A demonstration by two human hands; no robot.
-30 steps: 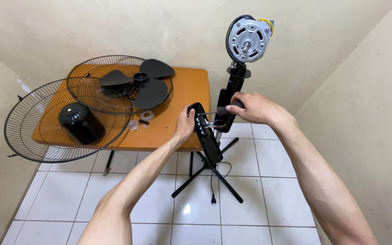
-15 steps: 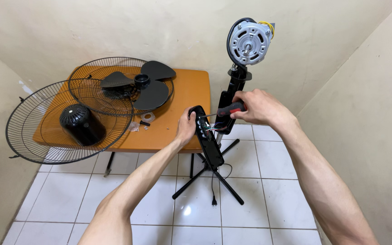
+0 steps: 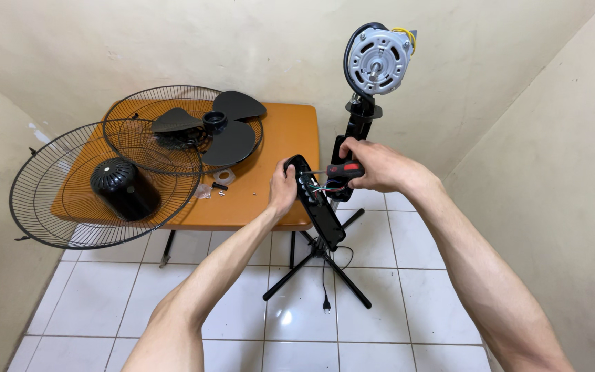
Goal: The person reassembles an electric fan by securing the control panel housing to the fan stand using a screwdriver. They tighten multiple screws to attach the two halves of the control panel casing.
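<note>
left of left hand point(image 3: 282, 187) fingers: orange table point(image 3: 280, 141) edge, blocked | between the hands: control panel point(image 3: 317, 202), wires | above right hand point(image 3: 373, 165) fingers: fan column point(image 3: 358, 124), motor point(image 3: 376, 60) | below: open floor point(image 3: 394, 303)

A red-and-black screwdriver point(image 3: 339, 169), black control panel point(image 3: 319, 205), silver motor point(image 3: 376, 60), orange desk point(image 3: 280, 148), black fan blade point(image 3: 225, 127), black wire guards point(image 3: 70, 200), white tiled floor point(image 3: 408, 275).

Cream plaster walls point(image 3: 173, 41) meeting in a corner, glossy white tiled floor point(image 3: 408, 303), orange table point(image 3: 280, 148)
</note>
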